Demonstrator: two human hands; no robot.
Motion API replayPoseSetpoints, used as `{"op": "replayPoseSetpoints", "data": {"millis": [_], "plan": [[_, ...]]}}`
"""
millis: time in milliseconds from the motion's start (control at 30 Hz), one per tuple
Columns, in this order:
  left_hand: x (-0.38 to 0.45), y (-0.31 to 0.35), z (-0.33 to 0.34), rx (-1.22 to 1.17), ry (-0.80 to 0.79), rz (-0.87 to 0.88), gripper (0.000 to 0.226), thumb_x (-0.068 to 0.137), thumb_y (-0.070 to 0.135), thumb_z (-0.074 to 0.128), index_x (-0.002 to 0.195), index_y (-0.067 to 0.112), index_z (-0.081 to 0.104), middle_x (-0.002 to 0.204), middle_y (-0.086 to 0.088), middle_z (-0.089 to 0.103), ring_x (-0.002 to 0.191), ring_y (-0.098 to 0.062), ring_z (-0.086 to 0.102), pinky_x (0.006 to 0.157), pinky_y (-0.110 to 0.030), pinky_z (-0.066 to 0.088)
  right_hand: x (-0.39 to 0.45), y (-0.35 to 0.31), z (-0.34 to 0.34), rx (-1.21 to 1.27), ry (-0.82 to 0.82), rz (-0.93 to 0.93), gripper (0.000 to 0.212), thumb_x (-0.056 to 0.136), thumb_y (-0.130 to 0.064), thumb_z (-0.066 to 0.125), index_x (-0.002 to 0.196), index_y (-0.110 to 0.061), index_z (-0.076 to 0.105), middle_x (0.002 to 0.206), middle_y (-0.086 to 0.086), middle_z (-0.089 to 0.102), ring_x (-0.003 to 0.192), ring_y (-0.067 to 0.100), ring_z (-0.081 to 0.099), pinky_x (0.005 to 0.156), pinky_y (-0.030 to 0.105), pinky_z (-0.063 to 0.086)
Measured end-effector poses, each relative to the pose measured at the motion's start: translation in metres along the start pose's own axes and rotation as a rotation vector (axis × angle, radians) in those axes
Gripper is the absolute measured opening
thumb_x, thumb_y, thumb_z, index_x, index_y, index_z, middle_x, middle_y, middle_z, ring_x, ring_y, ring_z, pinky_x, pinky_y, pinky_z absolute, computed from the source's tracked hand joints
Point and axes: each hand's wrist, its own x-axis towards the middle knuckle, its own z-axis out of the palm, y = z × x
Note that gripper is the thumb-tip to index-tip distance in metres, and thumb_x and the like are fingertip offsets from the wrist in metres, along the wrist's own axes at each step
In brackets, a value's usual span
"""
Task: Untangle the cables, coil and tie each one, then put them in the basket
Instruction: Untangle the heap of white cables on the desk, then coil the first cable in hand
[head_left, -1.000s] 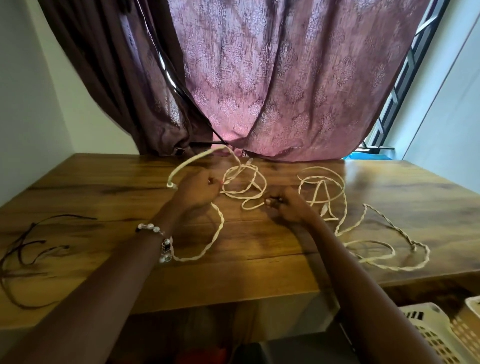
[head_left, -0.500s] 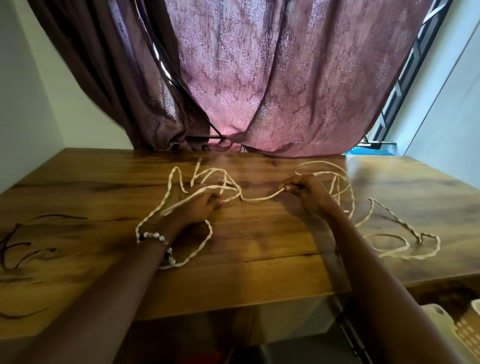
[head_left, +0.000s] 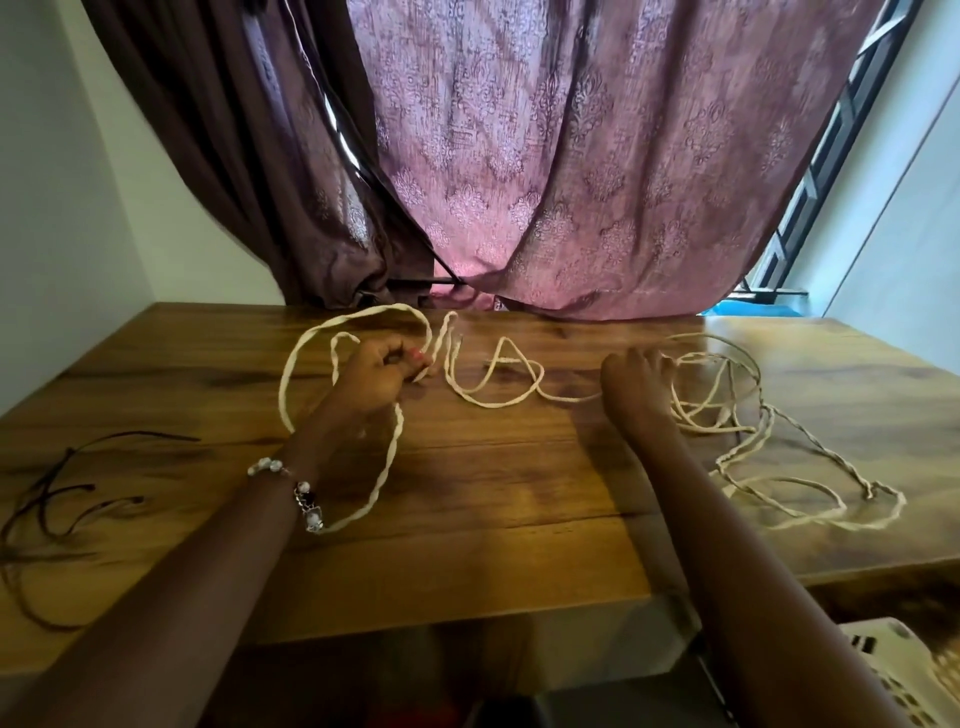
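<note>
Cream cable is sprawling limp and light across the desk from 9 to 3 o'clock, left hand pinching a strand, right hand curling into the 3 o'clock tangle, grip unclear; likely best taken near free ends.

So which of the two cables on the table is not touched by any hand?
The dark cable at the table's left edge; it lies alone, while both hands work the cream cable.
</note>
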Motion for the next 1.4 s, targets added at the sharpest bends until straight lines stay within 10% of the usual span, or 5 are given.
{"op": "replayPoseSetpoints", "data": {"millis": [133, 400, 600, 1100, 1400], "plan": [[-0.004, -0.006, 0.008, 0.021, -0.010, -0.048, 0.013, 0.099, 0.005, 0.044, 0.096, 0.000, 0.056, 0.079, -0.010, 0.063, 0.056, -0.004, 0.066, 0.044, -0.013, 0.046, -0.003, -0.034, -0.007, 0.345, -0.095, -0.315, 0.023, 0.083, -0.015, 0.052, 0.095, -0.002, 0.067, 0.101, 0.018, 0.067, 0.098, 0.036, 0.062, 0.083, 0.042, 0.051], [-0.008, -0.013, 0.044, 0.461, -0.150, 0.155, 0.005, 0.094, 0.016, 0.056, 0.095, 0.014, 0.061, 0.076, 0.003, 0.059, 0.064, -0.003, 0.052, 0.059, -0.011, 0.039, -0.026, -0.061, 0.019, 0.612, 0.027, -0.110, 0.013, 0.079, -0.020, 0.055, 0.079, -0.014, 0.067, 0.086, 0.013, 0.069, 0.083, 0.033, 0.064, 0.071, 0.036, 0.052], [-0.004, -0.025, 0.052, 0.906, -0.282, 0.355, 0.026, 0.096, 0.023, 0.046, 0.120, 0.027, 0.055, 0.118, 0.004, 0.064, 0.112, -0.017, 0.055, 0.106, -0.036, 0.028, -0.023, -0.050, 0.013, 0.871, 0.167, -0.289, 0.019, 0.080, -0.014, 0.060, 0.091, -0.016, 0.075, 0.087, 0.009, 0.072, 0.082, 0.026, 0.065, 0.076, 0.044, 0.052], [0.009, -0.024, 0.038, 0.936, 0.091, 0.316, 0.036, 0.100, 0.019, 0.039, 0.135, 0.011, 0.048, 0.136, -0.011, 0.052, 0.123, -0.026, 0.050, 0.094, -0.020, 0.022, 0.007, -0.016, 0.037, 0.079, 0.093, 0.069, 0.054, 0.076, -0.050, 0.068, 0.108, -0.007, 0.063, 0.125, 0.024, 0.047, 0.128, 0.047, 0.029, 0.114, 0.054, 0.006], [0.016, -0.027, 0.027, 0.666, 0.182, 0.235, 0.033, 0.097, 0.008, 0.045, 0.129, 0.006, 0.056, 0.130, -0.015, 0.058, 0.123, -0.029, 0.050, 0.098, -0.011, 0.022, 0.022, -0.016, 0.060, 0.038, 0.175, 0.198, 0.029, 0.093, -0.020, 0.053, 0.111, -0.001, 0.065, 0.121, 0.028, 0.051, 0.123, 0.047, 0.037, 0.113, 0.054, 0.018]]}}
